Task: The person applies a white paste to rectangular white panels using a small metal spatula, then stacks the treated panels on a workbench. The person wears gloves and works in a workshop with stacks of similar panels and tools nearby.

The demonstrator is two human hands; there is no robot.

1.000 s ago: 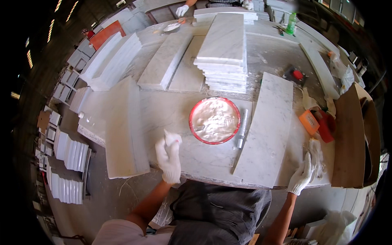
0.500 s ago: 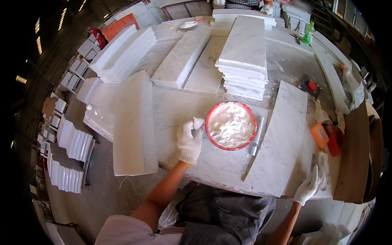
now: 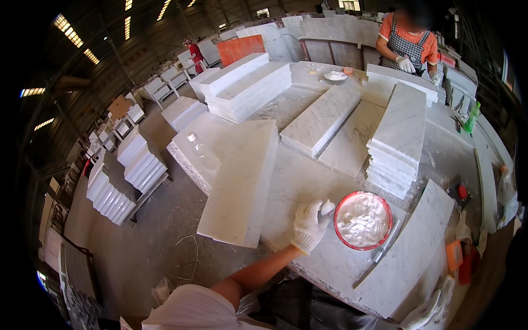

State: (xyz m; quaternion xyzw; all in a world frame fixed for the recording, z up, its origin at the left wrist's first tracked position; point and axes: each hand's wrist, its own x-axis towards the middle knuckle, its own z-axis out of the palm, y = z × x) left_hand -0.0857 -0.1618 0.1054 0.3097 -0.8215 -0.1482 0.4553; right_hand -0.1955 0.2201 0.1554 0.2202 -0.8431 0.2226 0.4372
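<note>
My left hand (image 3: 309, 226), in a white knit glove, is at the left side of a red-rimmed bowl (image 3: 337, 234) filled with thick white paste (image 3: 362, 220). Its fingers are curled with the tips close to the rim; whatever they hold is hidden. A capped grey-white marker-like tube (image 3: 386, 242) lies along the bowl's right side. Beside it, a thin marble slab (image 3: 412, 247) rests at a slant on the table. At the lower right edge, my right hand (image 3: 428, 312), also gloved, has its fingers stretched out beside that slab; it is slightly blurred and partly cut off.
A long marble piece (image 3: 239, 184) overhangs the table's left edge. Stacked slabs (image 3: 399, 129) stand behind the bowl, with more stacks (image 3: 247, 88) at far left. A clear bottle (image 3: 195, 144), an orange box (image 3: 454, 254) and a green bottle (image 3: 472, 117) are around. Across the table stands a co-worker (image 3: 410, 44).
My view has swung left and up, so the table appears farther right and lower. The co-worker across the table now shows more fully. My left hand stays beside the bowl.
</note>
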